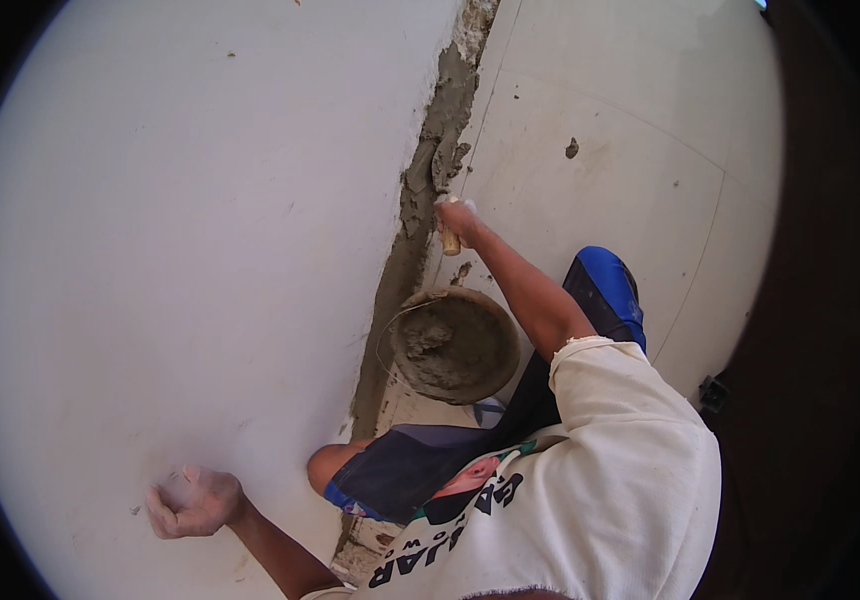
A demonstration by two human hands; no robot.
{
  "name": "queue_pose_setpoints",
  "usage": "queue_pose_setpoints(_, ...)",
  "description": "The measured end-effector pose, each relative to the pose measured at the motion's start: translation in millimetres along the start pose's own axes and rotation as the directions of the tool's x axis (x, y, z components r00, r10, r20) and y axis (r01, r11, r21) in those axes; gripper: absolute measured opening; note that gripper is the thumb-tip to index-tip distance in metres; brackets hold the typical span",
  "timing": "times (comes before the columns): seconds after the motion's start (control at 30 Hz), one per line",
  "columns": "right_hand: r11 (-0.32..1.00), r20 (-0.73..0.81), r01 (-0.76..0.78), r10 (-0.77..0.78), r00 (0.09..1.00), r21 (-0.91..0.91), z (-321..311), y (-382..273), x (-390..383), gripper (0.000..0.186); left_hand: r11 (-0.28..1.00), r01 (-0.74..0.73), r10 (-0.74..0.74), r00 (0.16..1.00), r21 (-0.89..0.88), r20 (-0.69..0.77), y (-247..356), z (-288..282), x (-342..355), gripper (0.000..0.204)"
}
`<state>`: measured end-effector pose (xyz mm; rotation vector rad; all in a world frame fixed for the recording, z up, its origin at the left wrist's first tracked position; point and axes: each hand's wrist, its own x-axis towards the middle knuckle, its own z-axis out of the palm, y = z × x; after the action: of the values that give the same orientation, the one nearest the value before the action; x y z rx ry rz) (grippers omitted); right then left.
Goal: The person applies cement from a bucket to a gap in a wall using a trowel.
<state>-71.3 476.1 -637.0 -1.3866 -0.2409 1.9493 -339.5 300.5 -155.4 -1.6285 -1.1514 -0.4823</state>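
My right hand (457, 219) grips the wooden handle of a trowel (452, 243). The trowel's blade, coated with mortar, lies against the strip of wet grey mortar (418, 222) along the foot of the white wall (200, 250). My left hand (193, 502), dusty and half curled, is by the wall at lower left; its thumb and fingers stand apart and nothing shows between them. In front of my knees is a bucket (506, 335) partly filled with grey mortar (450, 350), its thin wire handle hanging over the wall side.
Pale floor tiles (640, 110) spread to the right, with a mortar lump (572, 148) and small crumbs on them. My bent legs in dark trousers flank the bucket. Rough, broken edging (474, 25) shows at the strip's far end. A small black object (714, 393) sits at the right.
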Motion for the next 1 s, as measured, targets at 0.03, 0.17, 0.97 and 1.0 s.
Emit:
queue_pose_setpoints(0.03,0.999,0.012,-0.01,0.009,1.0,0.048,6.9,5.5,-4.6,0.016,1.0,-0.002,0.002,1.0,-0.027,-0.01,2.0,1.7,1.5,0.045)
queue_pose_setpoints(0.17,0.98,0.062,-0.064,0.053,0.997,0.187,31.7,21.6,-32.3,0.013,0.999,-0.036,0.036,0.999,-0.009,-0.021,7.0,1.8,9.1,0.043)
queue_pose_setpoints(0.97,0.927,0.154,0.141,-0.204,0.967,0.347,-28.3,-76.7,6.6,0.007,0.999,-0.037,0.036,0.999,0.016,0.018,4.9,-3.1,6.2,0.044)
queue_pose_setpoints(1.0,0.93,0.174,0.134,-0.203,0.964,0.343,-28.0,-74.5,-1.6,0.008,0.998,-0.046,0.045,0.998,0.033,0.042,3.5,-5.0,3.4,0.044)
